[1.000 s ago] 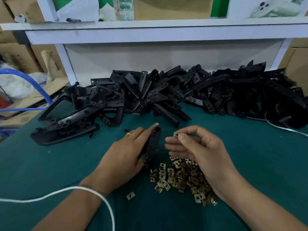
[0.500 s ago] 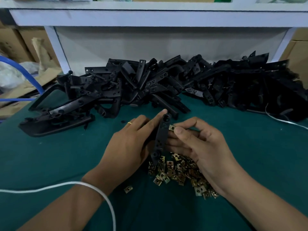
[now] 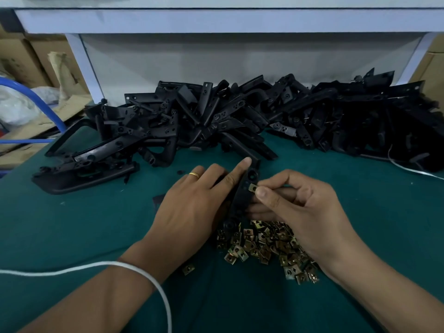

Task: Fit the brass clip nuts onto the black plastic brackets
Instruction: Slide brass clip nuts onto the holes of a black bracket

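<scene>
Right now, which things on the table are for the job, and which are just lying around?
For the job: left hand holding bracket; right hand pinching clip nut; nut pile; bracket heap.
Lying about: white cord; cardboard boxes; blue tube.

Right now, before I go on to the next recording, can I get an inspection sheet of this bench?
Surface: green mat.
Job's things: one bracket in hand; bracket pile at the back; loose nuts heaped in front.
Clutter: one stray nut.
Hands: left hand holds the bracket; right hand pinches a nut against it.
Cables: white cord over the left wrist.
Surroundings: white shelf frame, cardboard boxes.
</scene>
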`<state>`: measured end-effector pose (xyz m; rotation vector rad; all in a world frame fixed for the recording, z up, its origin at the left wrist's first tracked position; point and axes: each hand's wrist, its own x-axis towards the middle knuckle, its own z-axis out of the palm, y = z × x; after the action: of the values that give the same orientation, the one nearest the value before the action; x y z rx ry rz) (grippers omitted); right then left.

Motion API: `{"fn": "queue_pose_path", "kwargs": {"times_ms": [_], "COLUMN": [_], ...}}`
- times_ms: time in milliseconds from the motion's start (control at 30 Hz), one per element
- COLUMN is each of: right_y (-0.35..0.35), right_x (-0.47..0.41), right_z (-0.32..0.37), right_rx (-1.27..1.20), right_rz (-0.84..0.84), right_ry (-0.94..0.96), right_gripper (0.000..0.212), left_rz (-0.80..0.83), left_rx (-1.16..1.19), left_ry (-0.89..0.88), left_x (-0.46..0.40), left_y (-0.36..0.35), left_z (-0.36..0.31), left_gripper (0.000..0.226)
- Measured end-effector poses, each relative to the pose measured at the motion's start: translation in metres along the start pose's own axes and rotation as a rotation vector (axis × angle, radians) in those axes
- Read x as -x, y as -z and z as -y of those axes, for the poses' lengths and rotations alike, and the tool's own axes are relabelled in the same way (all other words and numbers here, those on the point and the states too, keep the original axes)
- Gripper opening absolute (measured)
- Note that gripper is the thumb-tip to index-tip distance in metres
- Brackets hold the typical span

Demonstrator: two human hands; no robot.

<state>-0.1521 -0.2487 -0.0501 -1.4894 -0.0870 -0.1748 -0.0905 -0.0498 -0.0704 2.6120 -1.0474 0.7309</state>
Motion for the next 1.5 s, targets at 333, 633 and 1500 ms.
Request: {"fn": "queue_pose_path", "kwargs": {"times_ms": [333,633,1500], "right_y": [0.013,0.018,-0.01], "right_x": [-0.005,-0.006,0.003], "right_z": [0.01,-0.003,-0.023], "right_rx": [0.134,0.406,1.175], "right_rz": [0.133,0.074,0.217], "right_ry": [-0.015,0.218,0.301], "right_gripper": [0.037,0.045,0.029], "left_rz": [0.05,0.085,0.001], "left_rx": [0.197,0.219,0.166], "left_ry": [-0.148,-0.186,0.149], "left_x": [-0.003,-0.001,-0.003], "left_y": [0.0,0.006,-0.014], "left_z": [0.005,0.017,0.035], "left_gripper": [0.078,0.067,0.056]}}
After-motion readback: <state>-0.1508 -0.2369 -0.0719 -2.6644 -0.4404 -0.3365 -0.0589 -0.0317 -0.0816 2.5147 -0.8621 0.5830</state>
